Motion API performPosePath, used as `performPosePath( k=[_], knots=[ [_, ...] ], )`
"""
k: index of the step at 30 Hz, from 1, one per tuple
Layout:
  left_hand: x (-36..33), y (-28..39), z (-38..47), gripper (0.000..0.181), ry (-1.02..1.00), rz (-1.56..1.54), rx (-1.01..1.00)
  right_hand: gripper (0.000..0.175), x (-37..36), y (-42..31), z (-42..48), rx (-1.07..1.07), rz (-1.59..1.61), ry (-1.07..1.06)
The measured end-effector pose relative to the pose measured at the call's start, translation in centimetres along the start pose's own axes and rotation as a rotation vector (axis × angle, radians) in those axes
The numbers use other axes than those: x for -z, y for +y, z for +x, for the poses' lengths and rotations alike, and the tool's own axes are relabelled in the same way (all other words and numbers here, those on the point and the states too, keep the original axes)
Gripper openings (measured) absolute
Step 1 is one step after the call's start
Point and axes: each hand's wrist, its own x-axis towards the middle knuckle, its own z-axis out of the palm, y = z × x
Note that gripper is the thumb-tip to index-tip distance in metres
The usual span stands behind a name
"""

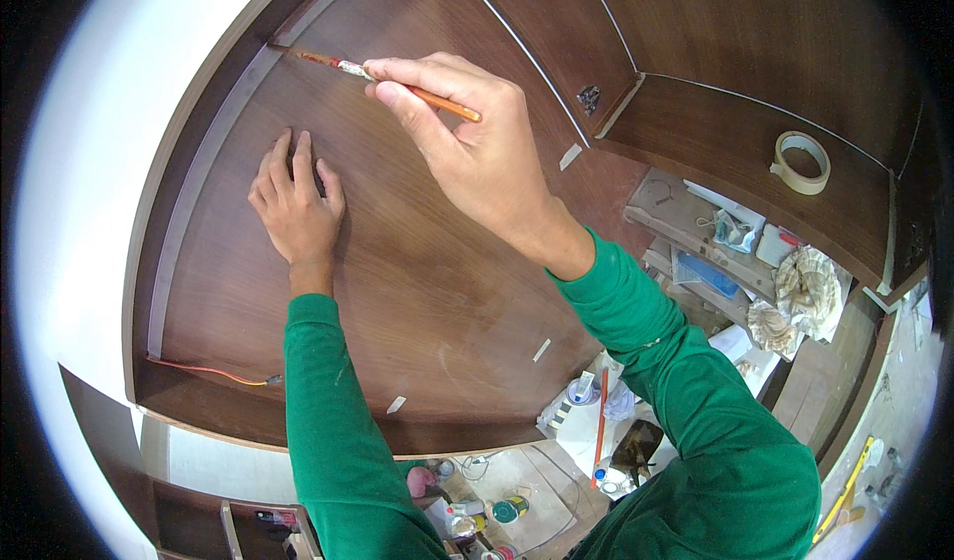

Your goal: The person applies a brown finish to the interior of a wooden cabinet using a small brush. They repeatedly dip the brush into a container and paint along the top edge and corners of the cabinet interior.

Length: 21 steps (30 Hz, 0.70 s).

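My right hand [477, 131] grips a thin artist's paintbrush [447, 104] with an orange handle and a whitish, paint-marked ferrule. The brush tip touches the dark wood panel near its upper left corner, where a pale grey strip [212, 131] meets the cabinet's side. Flat on the brown wood-grain panel [432, 284] lies my left hand [294, 195], fingers spread, holding nothing. Small bits of masking tape [570, 157] are stuck to the wood. An orange-red wire [216, 370] with a dark connector comes out at the lower left corner.
A roll of masking tape [801, 163] rests on a wooden ledge at right. Beside it, a dusty step [700, 236] holds a face mask [734, 230] and crumpled cloths [807, 289]. Several cans [510, 509] stand on the floor below. A yellow spirit level [844, 489] lies lower right.
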Motion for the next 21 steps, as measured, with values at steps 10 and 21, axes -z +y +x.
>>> performPosePath(
  k=[10, 21],
  knots=[
    [0.0, 0.0, 0.0, 0.04, 0.0, -0.005, 0.007, 0.018, 0.9, 1.3, 0.5, -0.028, 0.083, 0.026],
    [0.0, 0.0, -0.1, 0.04, -0.021, -0.004, 0.018, 0.025, 4.7, 3.8, 3.5, -0.054, -0.07, 0.081]
  ],
)
